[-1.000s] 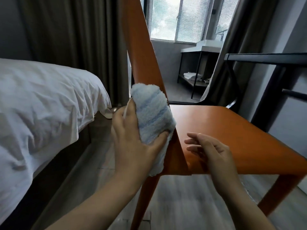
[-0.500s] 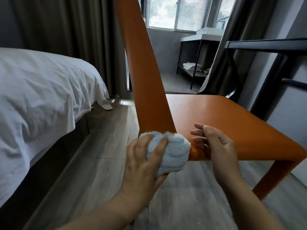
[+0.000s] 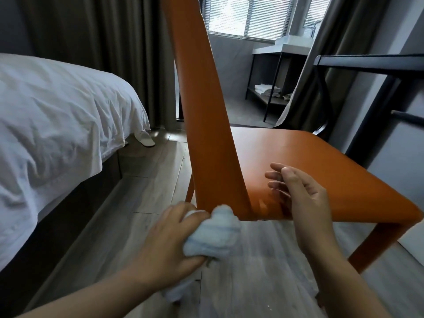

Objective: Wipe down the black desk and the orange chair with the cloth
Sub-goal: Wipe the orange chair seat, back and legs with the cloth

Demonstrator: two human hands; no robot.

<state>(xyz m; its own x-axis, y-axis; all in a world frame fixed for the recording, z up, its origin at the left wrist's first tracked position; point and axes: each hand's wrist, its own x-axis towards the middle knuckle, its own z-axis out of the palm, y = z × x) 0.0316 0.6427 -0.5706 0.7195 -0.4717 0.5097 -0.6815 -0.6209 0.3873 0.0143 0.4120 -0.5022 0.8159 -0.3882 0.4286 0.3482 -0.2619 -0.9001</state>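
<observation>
The orange chair [image 3: 321,171] stands in front of me, its tall backrest rising to the top of the view and its seat reaching right. My left hand [image 3: 169,239] grips a bunched pale blue and white cloth [image 3: 213,235] at the bottom of the backrest's outer face, where it meets the seat's near edge. My right hand [image 3: 298,196] hovers over the seat's near corner, fingers loosely spread and holding nothing. The black desk [image 3: 367,65] shows at the upper right, beyond the chair.
A bed with a white duvet [image 3: 57,134] fills the left side, close to the chair. A white slipper [image 3: 144,137] lies on the wood floor by the bed's corner. Dark curtains hang behind. A black shelf unit [image 3: 273,88] with folded towels stands under the window.
My left hand has drawn the cloth down the backrest from mid height to its base. The right hand stayed by the seat's near corner.
</observation>
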